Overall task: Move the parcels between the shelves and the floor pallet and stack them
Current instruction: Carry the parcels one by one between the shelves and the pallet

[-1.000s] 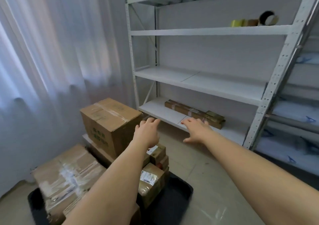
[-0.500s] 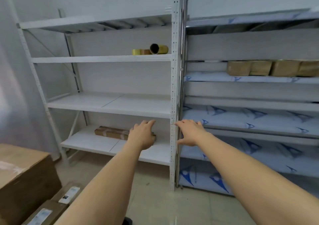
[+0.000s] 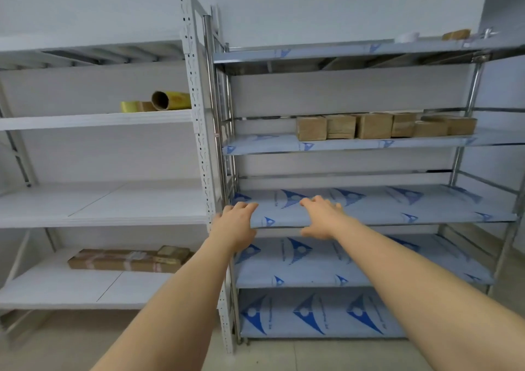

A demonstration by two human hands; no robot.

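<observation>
You've got two racks side by side in front of you: the white rack [image 3: 99, 203] on the left and the steel rack [image 3: 369, 143] on the right, its shelves covered in blue-printed film. Both your arms are stretched out toward the steel one. Your left hand [image 3: 234, 225] sits in front of the steel rack's left post, at the front edge of its middle shelf, fingers straight and close together, holding nothing. Your right hand [image 3: 322, 217] is just beside it at the same shelf edge, fingers loosely spread, thumb hanging low, also holding nothing; I can't tell if either hand actually touches the shelf. The parcels: a row of small brown boxes [image 3: 383, 126] lines the steel rack's shelf one level above your hands, packed touching each other. Over on the white rack's bottom shelf there's a long flat parcel [image 3: 119, 262] with a smaller one [image 3: 173, 252] at its right end. Tape rolls [image 3: 159, 102] sit on the white rack's upper shelf, one lying on its side with the core facing you.
</observation>
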